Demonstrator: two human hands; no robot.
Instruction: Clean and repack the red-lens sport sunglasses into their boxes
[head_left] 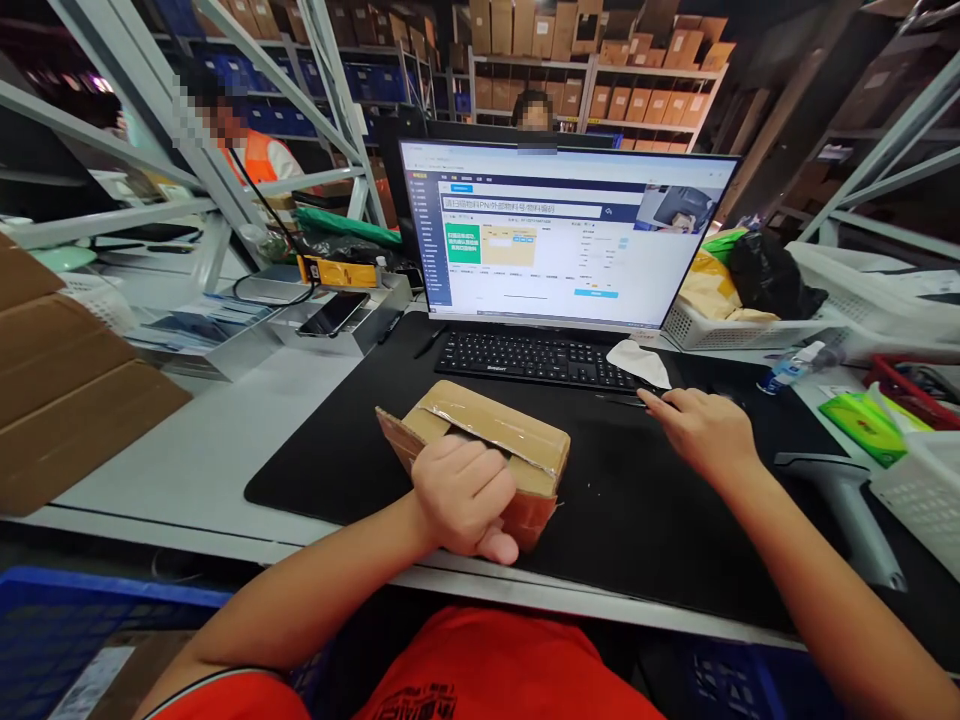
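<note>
A small cardboard box [495, 412] with tape along its top edge lies on the black desk mat, its front side partly opened. My left hand [463, 490] is closed over the box's near side, gripping the cardboard flap; what lies inside the box is mostly hidden. To the right, my right hand [705, 430] is over the mat just below the keyboard. Its fingers are curled and pinch the end of a slim, dark, pointed tool [624, 401], whose exact kind I cannot make out. A crumpled white cloth or paper [639, 363] is just beyond those fingers.
A keyboard [532, 361] and a lit monitor [555, 240] stand behind the box. A grey barcode scanner [851, 510] lies at the right, near a spray bottle [791, 367]. At the left are a phone [334, 313] and a large carton [75, 380]. Two people are in the background.
</note>
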